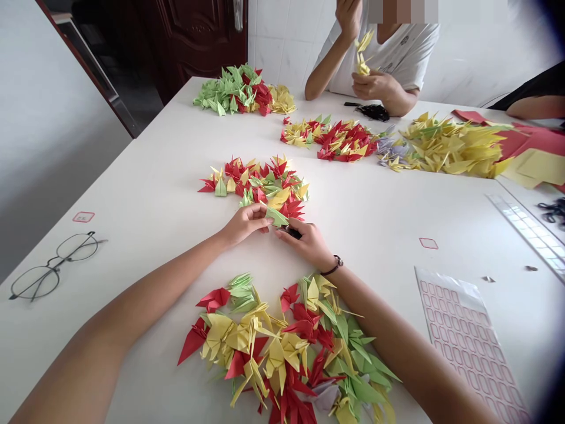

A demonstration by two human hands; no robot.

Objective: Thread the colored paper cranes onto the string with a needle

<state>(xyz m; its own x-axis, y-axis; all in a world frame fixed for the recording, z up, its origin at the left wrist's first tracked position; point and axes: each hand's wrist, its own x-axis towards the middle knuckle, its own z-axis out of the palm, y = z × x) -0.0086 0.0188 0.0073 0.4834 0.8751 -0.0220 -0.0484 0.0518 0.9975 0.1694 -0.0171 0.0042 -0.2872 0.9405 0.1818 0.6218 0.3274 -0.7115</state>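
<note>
My left hand [247, 225] pinches a green folded paper crane [276, 217] over the middle of the table. Close against it, my right hand [306, 240] has its fingers closed round a small black thing [292, 232], mostly hidden, whose kind I cannot make out. Just beyond my hands lies a strung-looking curve of red, yellow and green paper cranes [260, 182]. Nearer to me, between my forearms, is a loose pile of paper cranes [273, 353] in red, yellow, green and a little lilac.
Glasses [53, 268] lie at the left. A sticker sheet [468, 341] and a clear ruler [529, 229] are at the right. More crane piles [229, 88] stand along the back, where another person's hand [375, 85] holds yellow cranes. Red paper [529, 141] lies at the far right.
</note>
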